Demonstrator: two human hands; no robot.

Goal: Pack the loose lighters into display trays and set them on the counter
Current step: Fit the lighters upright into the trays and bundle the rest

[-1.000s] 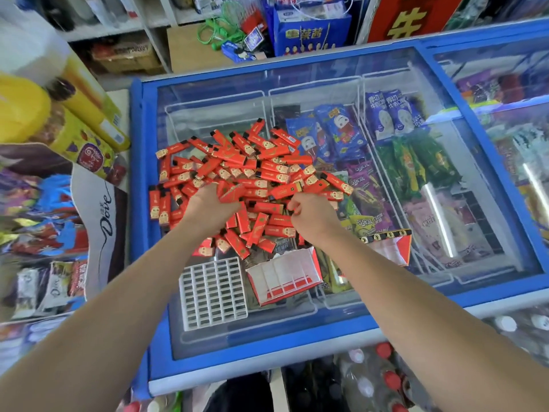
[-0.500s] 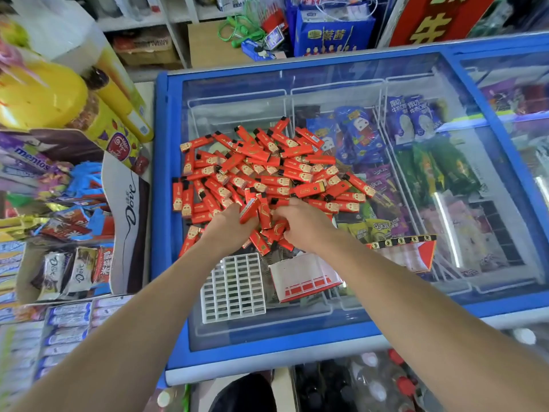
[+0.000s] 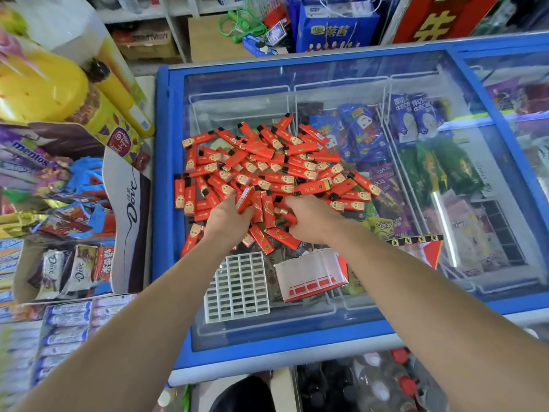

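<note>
Barely begun: nothing packed yet.

Loose lighters [image 3: 267, 165] heaped on the glass-topped worktop [image 3: 297, 340]; white grid tray [image 3: 237, 288] and red-and-white display box [image 3: 310, 273] just nearer, both empty. Left hand [image 3: 227, 221] and right hand [image 3: 309, 218] curled into the pile's near edge, cupping several lighters between them, not yet lifted clear. Almost everything left to slot in.

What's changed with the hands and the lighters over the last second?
Both hands drew together at the near edge of the lighter pile. The left hand and right hand now clutch bunches of lighters scooped toward the person. The white grid tray and the red-and-white box stayed put, still without lighters.
</note>
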